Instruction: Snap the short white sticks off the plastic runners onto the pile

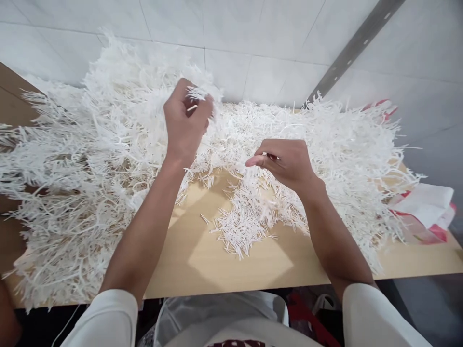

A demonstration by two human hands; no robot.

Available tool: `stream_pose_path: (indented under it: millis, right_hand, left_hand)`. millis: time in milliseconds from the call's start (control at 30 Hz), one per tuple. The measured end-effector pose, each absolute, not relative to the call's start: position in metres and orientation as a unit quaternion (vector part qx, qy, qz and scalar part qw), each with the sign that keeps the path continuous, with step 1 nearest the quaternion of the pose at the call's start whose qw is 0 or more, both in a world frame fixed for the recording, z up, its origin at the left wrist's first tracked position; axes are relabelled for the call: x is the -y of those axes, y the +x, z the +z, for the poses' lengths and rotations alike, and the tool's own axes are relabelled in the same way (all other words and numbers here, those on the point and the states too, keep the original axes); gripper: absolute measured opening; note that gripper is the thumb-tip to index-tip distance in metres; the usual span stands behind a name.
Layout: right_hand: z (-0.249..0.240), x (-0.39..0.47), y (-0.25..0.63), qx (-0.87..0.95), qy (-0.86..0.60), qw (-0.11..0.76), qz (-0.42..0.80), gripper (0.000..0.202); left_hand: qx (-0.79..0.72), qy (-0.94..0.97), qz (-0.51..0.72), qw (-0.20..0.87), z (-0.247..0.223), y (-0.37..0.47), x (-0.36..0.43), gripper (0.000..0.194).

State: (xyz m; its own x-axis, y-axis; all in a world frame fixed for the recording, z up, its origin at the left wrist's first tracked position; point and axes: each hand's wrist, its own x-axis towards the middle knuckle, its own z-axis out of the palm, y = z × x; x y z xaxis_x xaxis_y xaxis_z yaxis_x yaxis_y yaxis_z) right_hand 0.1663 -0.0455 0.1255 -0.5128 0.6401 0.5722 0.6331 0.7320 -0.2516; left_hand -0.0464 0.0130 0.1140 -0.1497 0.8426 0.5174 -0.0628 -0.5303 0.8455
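My left hand [188, 115] is raised over the large pile of white branching plastic sprigs [119, 144], fingers curled round a white sprig [197, 93]. My right hand [285, 161] is closed, thumb pressed to the fingers, above the middle of the table; whatever it may hold is hidden. Below it lies a small heap of short white pieces [240, 231] on the wooden table [217, 274]. Another pile of white sprigs [347, 178] spreads to the right of my right hand.
White and red plastic packaging [430, 212] lies at the table's right end. A tiled wall [231, 29] with a slotted metal bar [354, 50] stands behind. Brown cardboard [16, 101] is at the far left. Part of another person's arm [7, 313] shows at lower left.
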Motion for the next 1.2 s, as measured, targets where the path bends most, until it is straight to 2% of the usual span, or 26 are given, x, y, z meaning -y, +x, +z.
stream_pose_path:
  millis: [267, 567, 867, 1000, 1200]
  right_hand:
    - [0.124, 0.046, 0.166, 0.879, -0.357, 0.315, 0.018, 0.047]
    - [0.129, 0.048, 0.165, 0.869, -0.398, 0.285, 0.067, 0.047]
    - [0.124, 0.038, 0.164, 0.788, -0.438, 0.406, 0.147, 0.049]
    - [0.123, 0.035, 0.165, 0.752, -0.441, 0.449, 0.196, 0.051]
    - [0.117, 0.032, 0.164, 0.777, -0.431, 0.417, 0.188, 0.043]
  left_hand:
    - [-0.359, 0.649, 0.573, 0.348, 0.119, -0.024, 0.011, 0.021]
    - [-0.353, 0.666, 0.558, 0.348, 0.12, -0.025, 0.013, 0.017]
    - [-0.318, 0.665, 0.515, 0.437, 0.12, -0.023, 0.014, 0.019]
    - [-0.321, 0.665, 0.51, 0.44, 0.118, -0.023, 0.013, 0.017]
    - [-0.337, 0.685, 0.511, 0.396, 0.116, -0.017, 0.017, 0.013]
